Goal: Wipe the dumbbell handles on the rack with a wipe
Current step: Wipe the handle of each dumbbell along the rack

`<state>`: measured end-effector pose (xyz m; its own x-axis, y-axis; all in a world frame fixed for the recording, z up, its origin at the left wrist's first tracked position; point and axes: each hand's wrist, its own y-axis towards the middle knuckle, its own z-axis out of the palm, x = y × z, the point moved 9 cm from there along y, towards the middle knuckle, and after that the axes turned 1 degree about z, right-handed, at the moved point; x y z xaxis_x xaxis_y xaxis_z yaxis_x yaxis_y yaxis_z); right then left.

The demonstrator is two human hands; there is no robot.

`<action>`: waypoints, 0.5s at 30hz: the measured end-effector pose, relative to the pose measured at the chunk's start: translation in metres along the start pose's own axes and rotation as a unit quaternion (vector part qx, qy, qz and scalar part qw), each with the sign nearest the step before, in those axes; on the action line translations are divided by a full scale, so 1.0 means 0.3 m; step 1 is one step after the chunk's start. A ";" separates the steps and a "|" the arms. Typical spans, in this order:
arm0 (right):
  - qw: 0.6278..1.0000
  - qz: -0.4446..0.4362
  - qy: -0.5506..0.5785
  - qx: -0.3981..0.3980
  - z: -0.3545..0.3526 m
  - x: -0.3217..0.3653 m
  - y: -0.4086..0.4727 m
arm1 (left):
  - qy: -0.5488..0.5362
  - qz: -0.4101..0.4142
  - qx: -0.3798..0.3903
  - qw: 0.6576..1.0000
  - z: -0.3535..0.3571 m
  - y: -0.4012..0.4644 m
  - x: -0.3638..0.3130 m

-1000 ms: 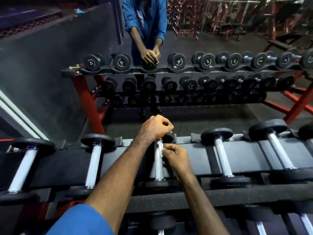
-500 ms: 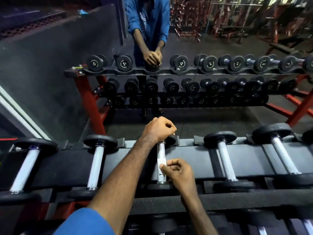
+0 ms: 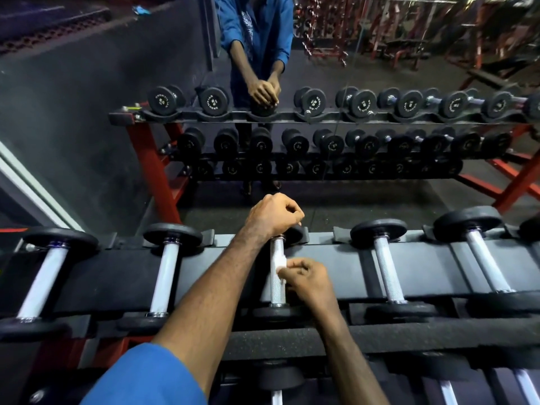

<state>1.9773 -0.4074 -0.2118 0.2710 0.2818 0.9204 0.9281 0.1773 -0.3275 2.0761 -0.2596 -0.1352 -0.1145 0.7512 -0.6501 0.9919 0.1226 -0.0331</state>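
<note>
Steadying the dumbbell, the left hand (image 3: 273, 216) grips its far head (image 3: 293, 233) at frame centre. The right hand (image 3: 308, 280) pinches the wipe (image 3: 277, 263) against the handle (image 3: 277, 287), apparently to rub it

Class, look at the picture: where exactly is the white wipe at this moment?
In the head view, just right of centre, the wipe is pinched by the right hand against the middle dumbbell's handle, below the left hand on its far head.
</note>
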 end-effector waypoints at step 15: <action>0.971 0.122 0.109 0.174 0.197 0.028 0.097 | -0.010 -0.004 0.003 1.000 -0.002 0.003 0.011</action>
<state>1.9915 -0.3441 -0.2263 0.5556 0.1550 0.8169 0.6974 0.4481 -0.5593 2.0764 -0.2566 -0.1370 -0.1207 0.7378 -0.6642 0.9913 0.1245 -0.0418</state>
